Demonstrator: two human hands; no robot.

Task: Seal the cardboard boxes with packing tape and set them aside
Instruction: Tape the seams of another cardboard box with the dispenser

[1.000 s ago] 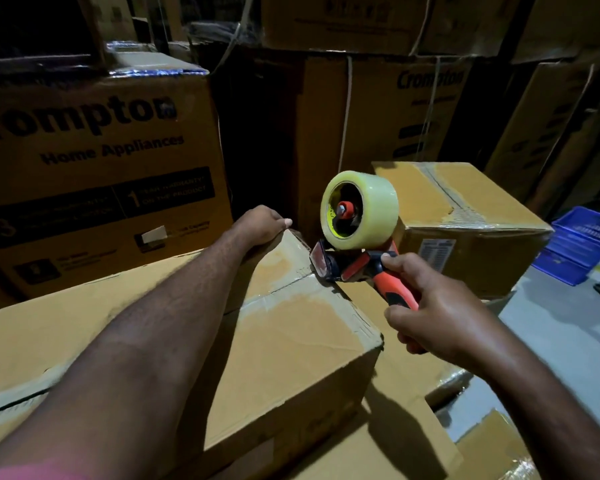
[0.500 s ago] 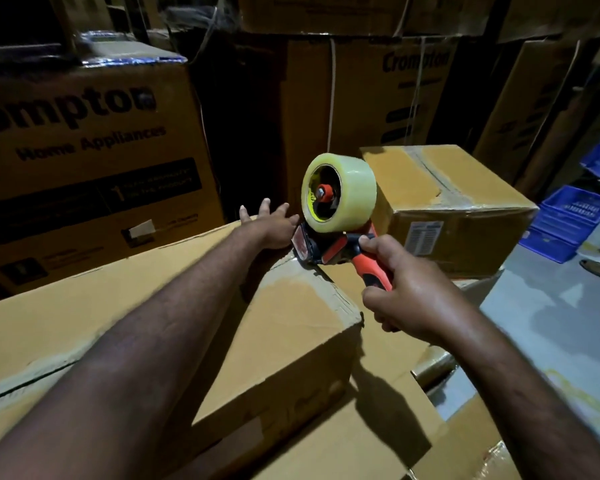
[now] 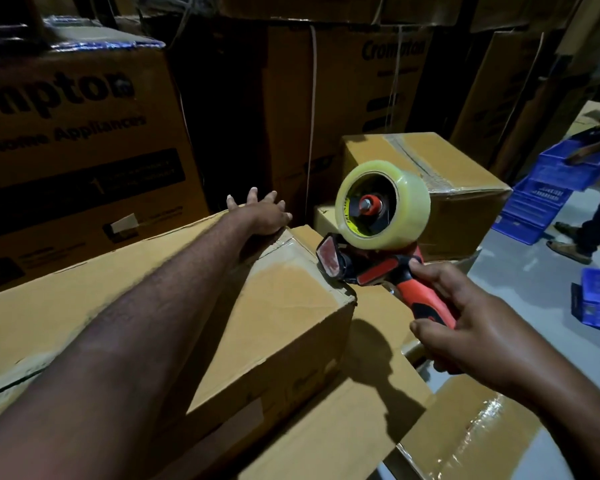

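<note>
A long brown cardboard box (image 3: 284, 306) lies in front of me, tape along its top seam. My left hand (image 3: 262, 214) rests on its far top edge with the fingers spread and lifted past the edge. My right hand (image 3: 465, 327) grips the red and black handle of a tape dispenser (image 3: 371, 261) that carries a roll of clear tape (image 3: 383, 202). The dispenser's front plate sits at the box's right top corner. A smaller taped box (image 3: 465, 188) stands behind the dispenser.
Tall printed cartons (image 3: 70, 140) are stacked at the back and left. More flat boxes (image 3: 326, 441) lie below the long box. Blue plastic crates (image 3: 537, 202) stand on the grey floor at right, where another person (image 3: 596, 216) walks with a crate.
My left hand's fingers have opened and spread at the box's far edge. The dispenser has stayed at the box's right corner. A person with a crate has come into view at right.
</note>
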